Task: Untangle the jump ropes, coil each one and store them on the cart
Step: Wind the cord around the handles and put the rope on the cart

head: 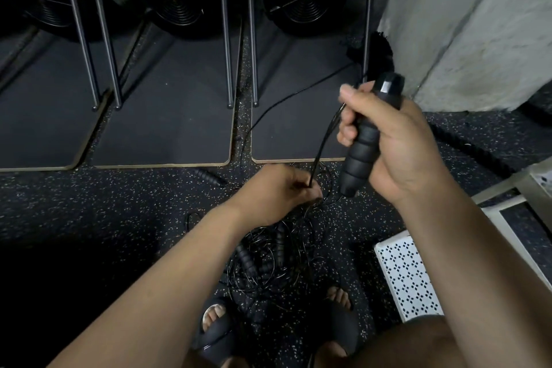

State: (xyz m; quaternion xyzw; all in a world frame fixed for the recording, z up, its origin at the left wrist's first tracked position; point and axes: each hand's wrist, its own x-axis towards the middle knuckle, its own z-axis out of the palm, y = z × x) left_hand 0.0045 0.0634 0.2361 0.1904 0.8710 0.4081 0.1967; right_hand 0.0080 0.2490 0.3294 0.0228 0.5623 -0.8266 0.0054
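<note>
A spare handle [207,176] is lying on the speckled floor [89,203] at centre left. Just right of it, at frame centre, the left hand [277,191] is hovering low, its grip pinching a thin black cord [321,143] directly above the tangle of jump ropes [268,257], which is sprawling across the floor in the lower centre. From that pinch the cord is running up and to the right toward the top end of a ribbed black handle [363,140], whose long axis is standing nearly upright, leaning toward the upper right. The right hand [397,146], right of centre, is clasping that handle in a full, curled grip. The left hand is the nearer to the knot, so freeing this rope likely means drawing the cord up and away from the pile. The white perforated cart [409,278] is standing at lower right.
</note>
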